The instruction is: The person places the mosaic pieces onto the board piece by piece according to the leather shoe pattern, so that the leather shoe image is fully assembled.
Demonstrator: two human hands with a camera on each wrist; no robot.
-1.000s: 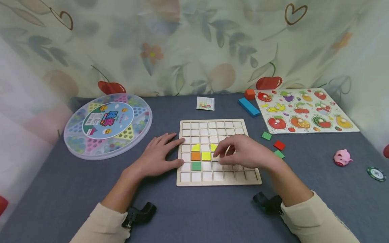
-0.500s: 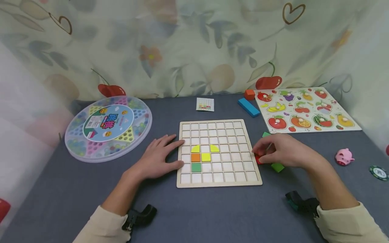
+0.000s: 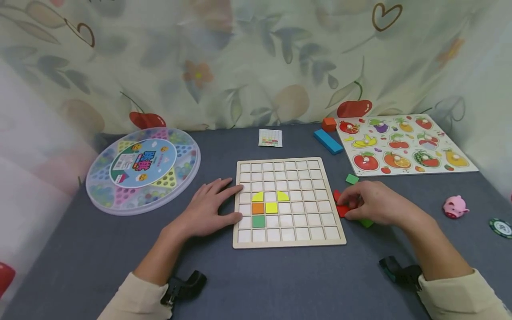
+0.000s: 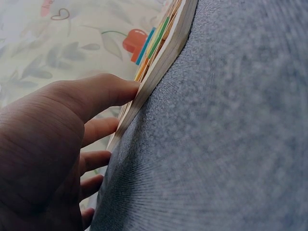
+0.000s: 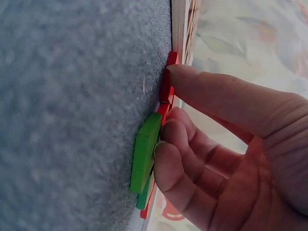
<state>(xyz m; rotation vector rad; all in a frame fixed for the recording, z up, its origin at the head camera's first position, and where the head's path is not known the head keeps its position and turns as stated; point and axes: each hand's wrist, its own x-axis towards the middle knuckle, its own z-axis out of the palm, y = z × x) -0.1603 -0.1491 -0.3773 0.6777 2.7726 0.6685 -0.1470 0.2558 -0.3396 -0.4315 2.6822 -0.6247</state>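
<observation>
Over the last second the right hand (image 3: 372, 202) has left the grid board (image 3: 289, 244) for the red tiles (image 3: 342, 211), just beside the board's right edge. Its fingers curl, thumb touching one; whether it grips, I cannot tell. Picking up a tile seems in hand, calling for a clean pinch. The left hand (image 3: 205, 210), fingers spread, touches the board's left edge.

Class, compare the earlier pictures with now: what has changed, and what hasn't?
The right hand moved right from over the board to the red pieces; its thumb touches one, though any grip is unclear. The left hand and the board's tiles stayed put.
</observation>
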